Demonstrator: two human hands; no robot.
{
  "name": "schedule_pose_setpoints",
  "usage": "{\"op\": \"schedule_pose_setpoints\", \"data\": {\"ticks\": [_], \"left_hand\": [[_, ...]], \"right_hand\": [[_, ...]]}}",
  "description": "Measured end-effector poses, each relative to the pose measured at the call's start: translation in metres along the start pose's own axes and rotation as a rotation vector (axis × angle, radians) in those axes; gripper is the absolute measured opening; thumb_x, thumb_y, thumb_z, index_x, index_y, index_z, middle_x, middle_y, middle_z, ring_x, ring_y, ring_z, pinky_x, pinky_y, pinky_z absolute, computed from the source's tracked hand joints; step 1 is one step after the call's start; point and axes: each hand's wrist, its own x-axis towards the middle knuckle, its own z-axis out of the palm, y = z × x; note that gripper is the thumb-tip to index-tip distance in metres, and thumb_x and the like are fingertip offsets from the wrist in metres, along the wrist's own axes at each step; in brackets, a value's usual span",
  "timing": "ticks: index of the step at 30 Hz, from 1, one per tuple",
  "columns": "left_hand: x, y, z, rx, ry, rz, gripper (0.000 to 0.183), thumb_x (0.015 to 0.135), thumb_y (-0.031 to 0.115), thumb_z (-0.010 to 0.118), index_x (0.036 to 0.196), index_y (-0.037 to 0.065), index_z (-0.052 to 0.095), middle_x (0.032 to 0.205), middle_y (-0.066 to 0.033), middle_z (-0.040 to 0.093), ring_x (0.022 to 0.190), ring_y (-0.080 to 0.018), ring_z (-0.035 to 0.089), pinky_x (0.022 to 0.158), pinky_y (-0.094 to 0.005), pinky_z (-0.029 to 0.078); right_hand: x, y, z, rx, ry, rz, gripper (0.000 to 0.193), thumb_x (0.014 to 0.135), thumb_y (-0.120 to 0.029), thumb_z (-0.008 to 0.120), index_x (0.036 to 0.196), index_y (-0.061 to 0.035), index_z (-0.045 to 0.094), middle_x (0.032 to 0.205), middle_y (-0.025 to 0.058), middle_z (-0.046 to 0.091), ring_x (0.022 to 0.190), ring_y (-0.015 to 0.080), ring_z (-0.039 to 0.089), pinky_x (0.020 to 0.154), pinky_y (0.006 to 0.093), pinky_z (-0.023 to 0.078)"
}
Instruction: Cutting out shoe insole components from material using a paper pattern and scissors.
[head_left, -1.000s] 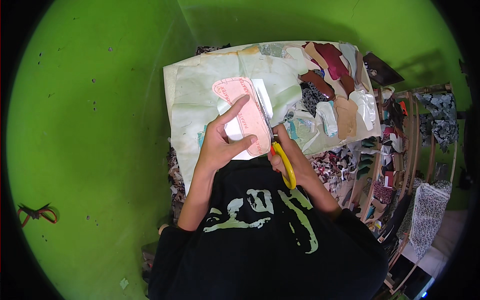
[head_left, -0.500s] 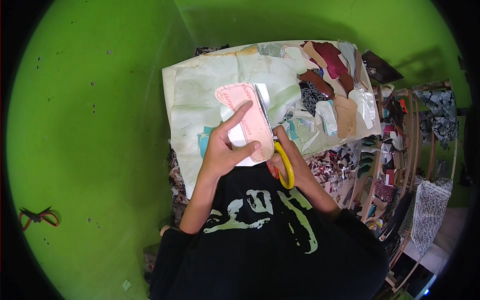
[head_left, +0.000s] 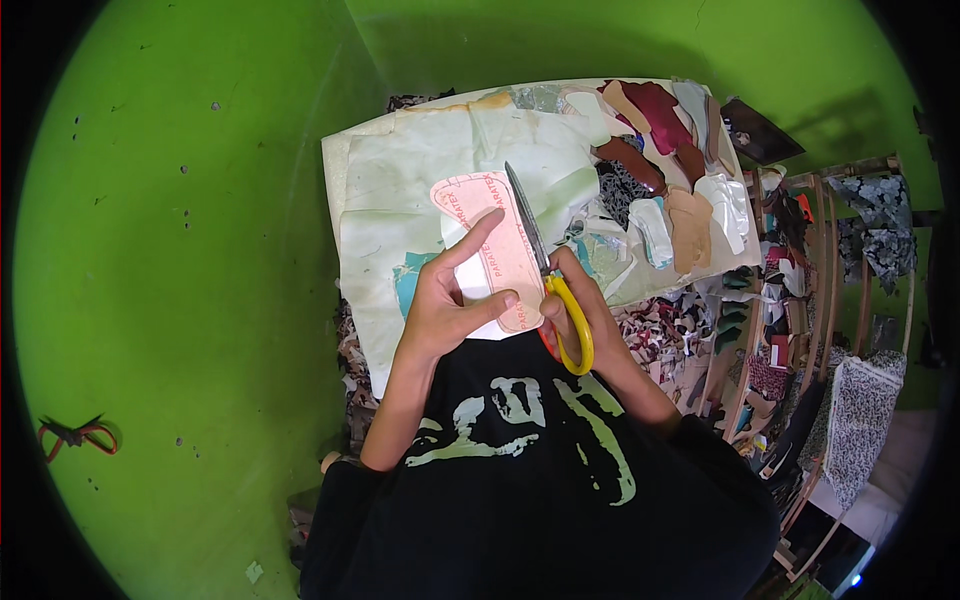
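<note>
My left hand [head_left: 447,302] grips a pink sole-shaped piece [head_left: 512,245] with red print and a line drawn along its border. White material [head_left: 468,282] shows under it along the left side and lower end. The left thumb and a finger press on its face. In my right hand [head_left: 588,292] is a pair of scissors [head_left: 570,335] with yellow and red handles. Its dark blades lie along the right edge of the pink piece, tips pointing away from me. The blades look nearly together. The right fingers are partly hidden behind the handles.
Below the hands is a table covered with a pale sheet [head_left: 400,190]. Cut pieces in tan [head_left: 690,232], maroon [head_left: 655,115] and brown crowd its right side. Wooden racks [head_left: 830,270] with scraps stand at right. Another pair of scissors [head_left: 78,437] hangs on the green wall.
The scissor blades have come further into view along the right edge. White material that showed to the right of the blades is no longer seen there. The left hand keeps its hold.
</note>
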Motion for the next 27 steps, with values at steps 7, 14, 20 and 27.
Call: {"op": "schedule_pose_setpoints", "data": {"ticks": [7,14,20,27], "left_hand": [[-0.006,-0.003,0.006,-0.013,-0.005,0.012,0.079,0.074,-0.006,0.076,0.146,-0.002,0.043,0.146,-0.0146,0.048,0.132,-0.0171,0.045,0.108,-0.0296,0.036],[-0.004,-0.002,0.006,0.107,0.023,0.073,0.073,0.075,-0.007,0.073,0.143,-0.003,0.046,0.142,-0.0147,0.051,0.129,-0.0162,0.048,0.106,-0.0296,0.037],[0.008,0.001,-0.002,0.072,0.241,0.121,0.055,0.079,-0.004,0.076,0.131,-0.004,0.057,0.121,-0.0107,0.064,0.105,-0.0141,0.061,0.092,-0.0284,0.049],[0.012,-0.011,-0.003,0.122,0.416,0.099,0.031,0.079,-0.001,0.078,0.109,-0.002,0.068,0.107,-0.0099,0.069,0.098,-0.0135,0.063,0.088,-0.0272,0.049]], "right_hand": [[0.005,-0.008,-0.002,0.231,0.126,0.111,0.041,0.089,-0.013,0.072,0.109,-0.0061,0.037,0.07,0.0033,0.057,0.055,0.0086,0.054,0.049,0.0237,0.042],[0.012,0.009,0.011,0.276,0.262,-0.095,0.05,0.078,0.005,0.076,0.11,-0.0054,0.039,0.082,0.0061,0.065,0.071,0.0059,0.058,0.06,0.0222,0.044],[0.01,0.011,0.012,0.244,0.148,0.02,0.05,0.078,-0.002,0.08,0.108,-0.007,0.04,0.084,0.0056,0.065,0.066,0.0069,0.059,0.054,0.0218,0.047],[0.008,0.015,0.018,0.218,0.116,0.011,0.049,0.078,-0.002,0.08,0.107,-0.0065,0.041,0.078,0.0021,0.06,0.066,0.0051,0.054,0.056,0.0211,0.042]]}}
